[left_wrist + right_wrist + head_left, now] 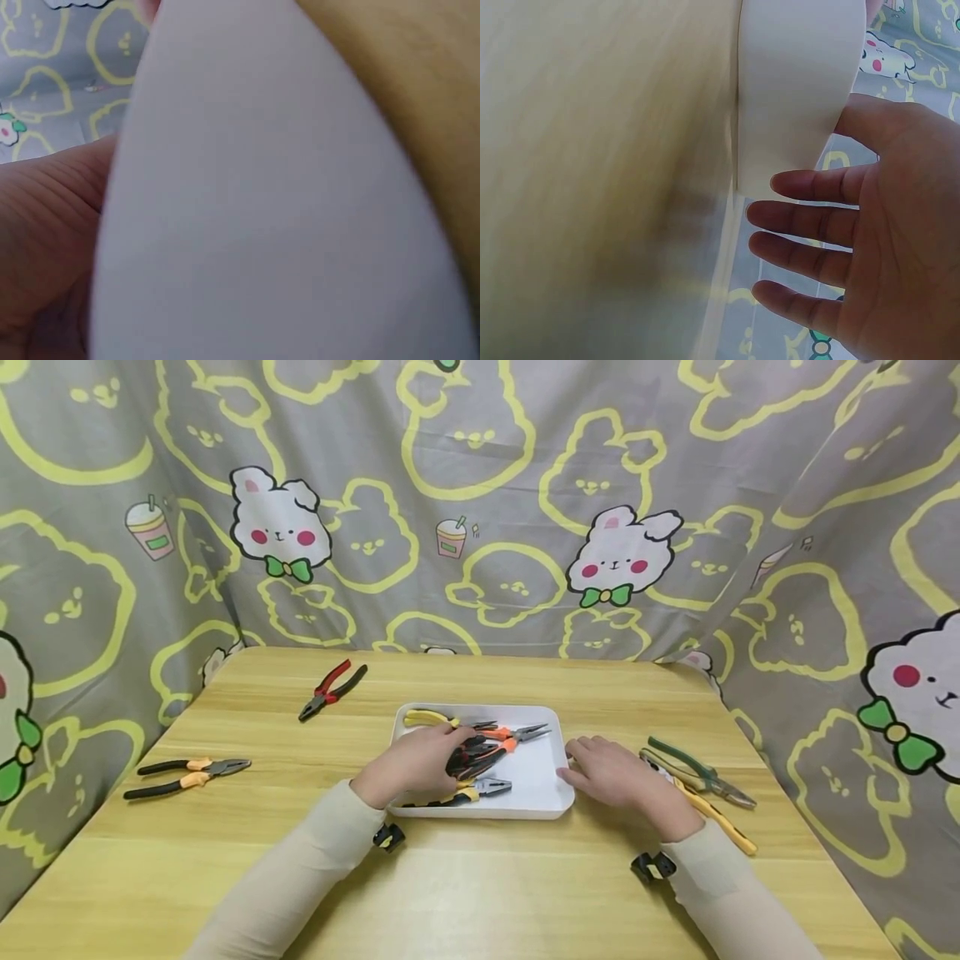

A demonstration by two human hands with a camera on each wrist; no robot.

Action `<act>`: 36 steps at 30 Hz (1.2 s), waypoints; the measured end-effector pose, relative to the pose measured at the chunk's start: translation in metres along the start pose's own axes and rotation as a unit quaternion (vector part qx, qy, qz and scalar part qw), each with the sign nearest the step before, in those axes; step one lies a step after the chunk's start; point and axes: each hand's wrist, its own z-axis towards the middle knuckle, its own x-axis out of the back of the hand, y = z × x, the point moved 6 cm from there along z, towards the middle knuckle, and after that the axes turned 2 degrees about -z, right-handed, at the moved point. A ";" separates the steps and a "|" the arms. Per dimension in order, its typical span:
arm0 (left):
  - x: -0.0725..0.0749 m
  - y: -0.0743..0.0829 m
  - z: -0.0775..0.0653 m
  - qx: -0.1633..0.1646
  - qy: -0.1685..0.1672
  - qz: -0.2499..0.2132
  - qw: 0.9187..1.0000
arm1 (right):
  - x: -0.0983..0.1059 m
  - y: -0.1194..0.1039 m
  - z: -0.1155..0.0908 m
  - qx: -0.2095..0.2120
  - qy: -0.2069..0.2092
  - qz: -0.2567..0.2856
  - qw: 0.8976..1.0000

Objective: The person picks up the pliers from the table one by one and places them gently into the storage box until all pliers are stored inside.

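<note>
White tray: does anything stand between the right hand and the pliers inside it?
Yes, the white tray's right wall: the right hand is at its outer side, thumb at the rim, and the pliers lie inside.

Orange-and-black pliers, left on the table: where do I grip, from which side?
Grip the pliers across both orange sections, probably best from above with the left hand, the nearer one. They lie flat, jaws pointing right; the handles spread apart leftward, so beside the pivot should be narrowest to close on.
</note>
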 end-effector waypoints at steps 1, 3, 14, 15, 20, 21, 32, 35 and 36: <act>-0.001 -0.001 0.000 -0.001 0.001 0.000 1.000 | -0.001 0.000 0.000 -0.001 -0.001 -0.001 1.000; -0.004 -0.002 -0.001 -0.003 0.005 -0.001 1.000 | -0.001 -0.001 0.000 -0.001 0.000 -0.003 1.000; -0.006 -0.005 -0.008 -0.002 0.040 0.014 0.999 | 0.000 -0.002 -0.001 0.002 0.004 -0.002 1.000; -0.005 -0.005 -0.009 -0.002 0.042 0.015 0.999 | 0.000 -0.002 -0.001 0.003 0.005 -0.002 1.000; -0.001 -0.003 -0.014 -0.015 0.051 0.027 0.998 | 0.002 -0.003 -0.001 0.004 0.006 -0.002 1.000; 0.001 -0.003 -0.015 -0.018 0.055 0.028 0.998 | 0.002 -0.003 -0.002 0.005 0.007 -0.002 1.000; 0.013 -0.013 -0.023 -0.017 0.080 0.033 0.996 | 0.002 -0.002 0.000 0.003 0.000 -0.006 1.000; 0.017 -0.016 -0.024 -0.021 0.094 0.051 0.994 | 0.002 -0.003 0.000 0.004 0.000 -0.004 1.000; 0.018 -0.017 -0.025 -0.022 0.098 0.055 0.993 | 0.003 -0.003 0.000 0.003 -0.001 -0.004 1.000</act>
